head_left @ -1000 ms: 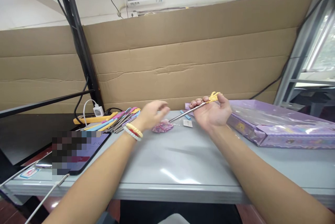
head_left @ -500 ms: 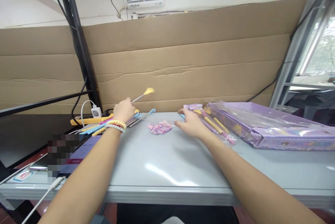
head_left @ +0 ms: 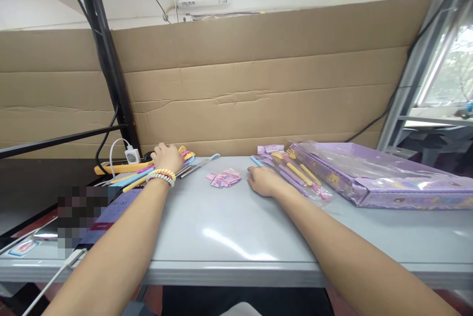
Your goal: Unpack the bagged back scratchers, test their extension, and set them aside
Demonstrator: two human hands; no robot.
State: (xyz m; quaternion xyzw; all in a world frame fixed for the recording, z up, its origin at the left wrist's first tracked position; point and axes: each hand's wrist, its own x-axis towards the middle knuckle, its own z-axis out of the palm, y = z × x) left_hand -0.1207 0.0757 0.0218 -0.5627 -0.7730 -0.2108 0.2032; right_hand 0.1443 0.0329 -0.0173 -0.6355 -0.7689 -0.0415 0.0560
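Observation:
My left hand (head_left: 167, 157) is at the far left of the grey table (head_left: 236, 227), fingers closed round a thin metal stick with a yellow claw head (head_left: 182, 150). It rests on a pile of coloured sticks (head_left: 148, 174). A beaded bracelet is on that wrist. My right hand (head_left: 261, 181) lies palm down on the table with loose fingers and holds nothing. It sits beside a clear bag of yellow and purple sticks (head_left: 300, 174) and a blue stick (head_left: 255, 160). Small pink packets (head_left: 223, 178) lie between my hands.
A flat purple box (head_left: 373, 174) in plastic wrap lies at the right. A tablet (head_left: 111, 207) sits at the left front edge, with a yellow power strip (head_left: 118, 168) and white charger (head_left: 130, 155) behind it. A cardboard wall backs the table; a black post stands at the left.
The yellow-headed stick passed from my right hand to my left, which carried it left and lowered it onto the pile. My right hand dropped to the table beside the bag.

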